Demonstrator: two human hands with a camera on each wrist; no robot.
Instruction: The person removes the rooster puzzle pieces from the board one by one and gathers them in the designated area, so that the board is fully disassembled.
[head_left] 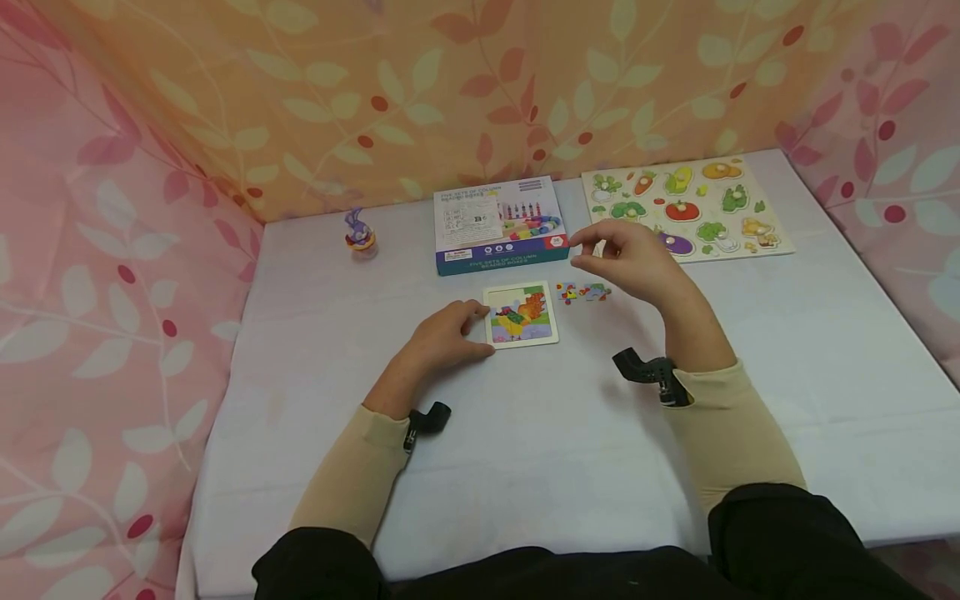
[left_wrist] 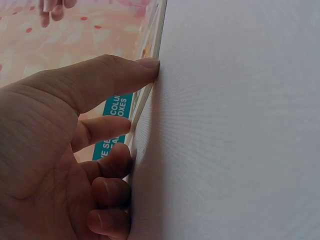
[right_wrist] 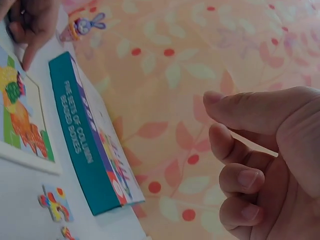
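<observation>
A small square jigsaw puzzle (head_left: 521, 314) in a white frame lies on the table, with animal pictures partly filling it. My left hand (head_left: 448, 335) holds it at its left side, the thumb at the near left corner and the index finger higher on the edge. In the left wrist view the thumb (left_wrist: 112, 77) touches the frame's edge. Loose jigsaw pieces (head_left: 595, 292) lie to the right of the frame. My right hand (head_left: 628, 260) is raised above and right of them, holding nothing. Its thumb (right_wrist: 250, 107) and loosely bent fingers show a gap between them.
Behind the puzzle lies a flat box (head_left: 498, 225) of beaded column sets. A vegetable puzzle board (head_left: 720, 200) lies at the back right. A purple rabbit figure (head_left: 361, 233) stands at the back left. Patterned cloth (head_left: 465, 92) encloses the back and sides of the white table (head_left: 525, 467).
</observation>
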